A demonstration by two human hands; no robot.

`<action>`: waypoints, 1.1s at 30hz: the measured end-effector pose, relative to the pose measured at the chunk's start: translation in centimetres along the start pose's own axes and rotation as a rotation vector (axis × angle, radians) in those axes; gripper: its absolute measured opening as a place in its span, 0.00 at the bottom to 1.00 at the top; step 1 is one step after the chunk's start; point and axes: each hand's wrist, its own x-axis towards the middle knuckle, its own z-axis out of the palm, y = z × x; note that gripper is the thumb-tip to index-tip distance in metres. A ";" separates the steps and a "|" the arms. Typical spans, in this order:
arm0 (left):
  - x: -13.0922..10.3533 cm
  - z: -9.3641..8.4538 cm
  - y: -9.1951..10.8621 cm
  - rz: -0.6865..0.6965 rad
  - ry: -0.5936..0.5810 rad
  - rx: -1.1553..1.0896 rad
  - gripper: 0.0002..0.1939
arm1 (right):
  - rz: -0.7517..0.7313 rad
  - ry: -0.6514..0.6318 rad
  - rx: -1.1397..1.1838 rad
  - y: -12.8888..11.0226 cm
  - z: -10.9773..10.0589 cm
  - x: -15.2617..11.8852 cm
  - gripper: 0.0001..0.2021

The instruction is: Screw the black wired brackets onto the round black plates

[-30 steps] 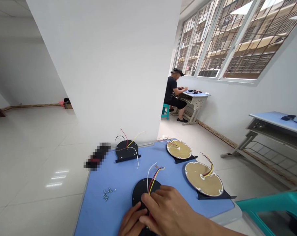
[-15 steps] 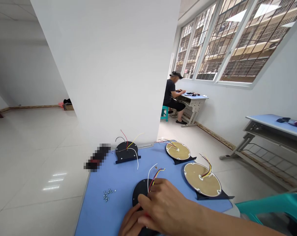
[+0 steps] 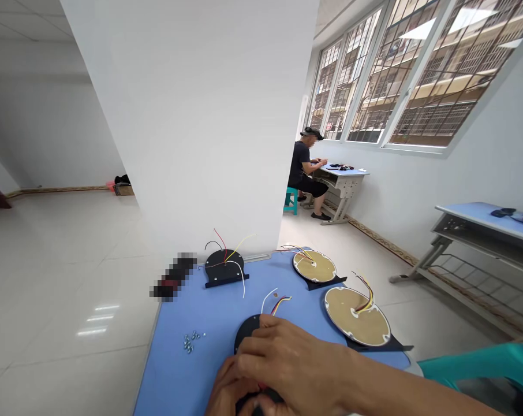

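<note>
A black round plate (image 3: 244, 334) lies near the front of the blue table, with white, red and yellow wires (image 3: 280, 304) rising behind my fingers. My right hand (image 3: 283, 355) lies across the plate with its fingers bent down and closed. Close against it, my left hand (image 3: 224, 384) curls its fingers at the plate's near left side. Between my hands shows a dark piece with a bit of red (image 3: 261, 386); its kind is hidden by the fingers. Several small silver screws (image 3: 189, 342) lie to the left of my hands.
Another black plate with wires (image 3: 224, 267) sits at the back. Two tan-faced discs on black bases, a far one (image 3: 316, 266) and a nearer one (image 3: 357, 316), are at right. A pixelated dark object (image 3: 174, 278) lies back left. A person (image 3: 302, 167) sits at a distant desk.
My right hand has rolled forward and down over the plate, covering more of it and the wire bases. My left fingers have shifted lower. The other parts have stayed put.
</note>
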 end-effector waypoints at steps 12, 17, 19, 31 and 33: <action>0.2 0.2 -0.4 0.028 -0.064 0.107 0.07 | 0.091 -0.015 -0.012 0.5 -0.3 -0.6 0.08; 0.2 0.2 -0.5 0.017 -0.036 0.138 0.05 | -0.003 0.059 0.063 0.4 0.2 -0.8 0.08; 0.3 0.1 -0.7 0.065 -0.025 0.158 0.03 | 0.017 0.063 0.081 0.5 0.1 -1.0 0.06; -0.1 0.4 -1.7 0.100 -0.015 0.068 0.01 | 0.281 0.344 0.367 1.2 -1.0 -4.7 0.08; -0.1 -0.3 -1.9 0.081 0.026 0.108 0.02 | 0.322 0.360 0.357 1.4 -1.0 -5.6 0.08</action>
